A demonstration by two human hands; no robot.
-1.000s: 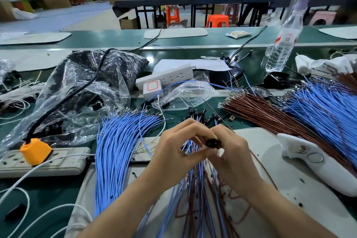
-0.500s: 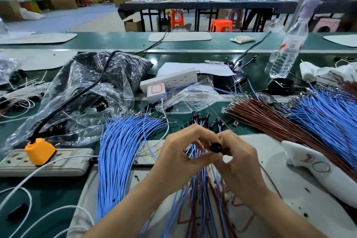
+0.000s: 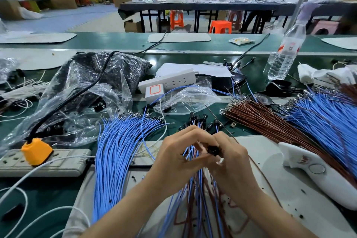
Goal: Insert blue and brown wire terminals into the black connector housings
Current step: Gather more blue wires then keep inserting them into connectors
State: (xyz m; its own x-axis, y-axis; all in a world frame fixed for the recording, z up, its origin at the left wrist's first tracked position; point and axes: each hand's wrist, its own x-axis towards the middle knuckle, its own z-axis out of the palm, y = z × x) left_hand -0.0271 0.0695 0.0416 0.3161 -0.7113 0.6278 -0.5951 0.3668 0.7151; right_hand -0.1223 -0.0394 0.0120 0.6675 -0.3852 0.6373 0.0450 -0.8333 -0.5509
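Note:
My left hand (image 3: 178,153) and my right hand (image 3: 230,162) meet over the white mat, and both pinch one small black connector housing (image 3: 213,149) between their fingertips. Its open face points toward me. Under my hands, a loose bunch of blue and brown wires (image 3: 195,199) runs toward my body. Just behind my fingers fans out a cluster of black housings (image 3: 199,119) with wires fitted. A blue wire bundle (image 3: 119,152) lies to the left, a brown bundle (image 3: 270,123) and another blue bundle (image 3: 326,116) to the right. Whether a terminal is inside the held housing is hidden.
A white handheld tool (image 3: 318,176) lies on the mat (image 3: 274,160) at right. At left sits a grey power strip (image 3: 44,164) with an orange plug (image 3: 36,150). Behind are crumpled plastic bags (image 3: 87,92), a white power strip (image 3: 170,81) and a water bottle (image 3: 284,56).
Both hands have stayed together on the black housing. It has turned slightly, so its open face shows more toward me.

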